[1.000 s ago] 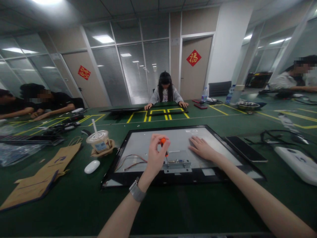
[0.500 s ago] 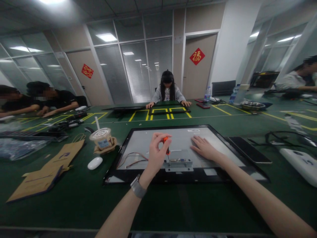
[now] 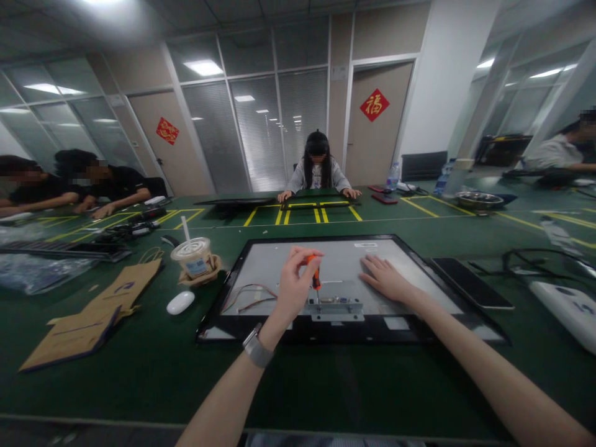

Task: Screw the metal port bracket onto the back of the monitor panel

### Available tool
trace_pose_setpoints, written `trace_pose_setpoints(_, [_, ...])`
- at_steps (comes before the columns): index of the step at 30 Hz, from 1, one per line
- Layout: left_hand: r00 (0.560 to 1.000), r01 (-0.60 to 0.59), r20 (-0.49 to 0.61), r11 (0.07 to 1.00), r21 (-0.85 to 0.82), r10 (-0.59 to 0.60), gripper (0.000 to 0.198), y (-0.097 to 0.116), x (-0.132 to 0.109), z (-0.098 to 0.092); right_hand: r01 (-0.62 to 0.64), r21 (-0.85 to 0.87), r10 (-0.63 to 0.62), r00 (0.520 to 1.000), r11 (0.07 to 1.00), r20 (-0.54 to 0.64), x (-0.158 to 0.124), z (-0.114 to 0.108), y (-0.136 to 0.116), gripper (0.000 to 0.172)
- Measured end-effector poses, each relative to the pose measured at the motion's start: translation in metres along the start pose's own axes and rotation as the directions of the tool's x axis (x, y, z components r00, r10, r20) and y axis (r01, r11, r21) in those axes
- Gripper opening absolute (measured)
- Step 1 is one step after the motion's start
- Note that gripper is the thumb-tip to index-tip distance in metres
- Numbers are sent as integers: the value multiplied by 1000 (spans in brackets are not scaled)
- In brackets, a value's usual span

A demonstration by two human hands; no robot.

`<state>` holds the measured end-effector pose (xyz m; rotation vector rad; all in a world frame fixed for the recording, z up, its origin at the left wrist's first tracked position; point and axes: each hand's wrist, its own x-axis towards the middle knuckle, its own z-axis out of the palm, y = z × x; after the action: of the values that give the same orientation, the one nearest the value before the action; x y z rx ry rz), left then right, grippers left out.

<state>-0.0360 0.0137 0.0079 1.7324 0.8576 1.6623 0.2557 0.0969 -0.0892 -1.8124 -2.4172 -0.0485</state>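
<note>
My left hand (image 3: pixel 297 277) grips an orange-and-black screwdriver (image 3: pixel 316 275) by its handle, held upright. Its shaft points down at the left end of a metal bracket (image 3: pixel 336 308) that carries small connectors. The bracket sits on the grey back of a flat display panel (image 3: pixel 261 261) with a black frame, lying on the table. Flat on the right half of the panel rests my right hand (image 3: pixel 384 277), fingers spread, holding nothing. Thin cables (image 3: pixel 256 298) lie on the panel to the left of the bracket.
Left of the panel are a white mouse (image 3: pixel 180 303), a drink cup (image 3: pixel 193 257) in a carrier and a paper bag (image 3: pixel 93 320). On the right lie a dark phone (image 3: pixel 471 284), black cables and a white device (image 3: pixel 563 310). A person (image 3: pixel 318 164) sits across the table.
More of the orange screwdriver handle shows between the fingers of my left hand. The right hand stays on the panel. The whole view has shifted slightly.
</note>
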Motion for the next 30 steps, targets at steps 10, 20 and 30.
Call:
trace_pose_setpoints(10, [999, 6, 45, 1000, -12, -5, 19, -2, -1, 1, -3, -4, 3, 1000, 1000, 0, 1, 3, 3, 72])
trace_pose_setpoints(20, [996, 36, 78, 998, -55, -32, 25, -1, -3, 3, -12, -10, 12, 1000, 1000, -2, 1, 6, 3, 72])
trace_pose_setpoints(30, [995, 76, 71, 992, -105, -69, 27, 0, -3, 2, -16, -3, 16, 1000, 1000, -17, 1, 6, 3, 69])
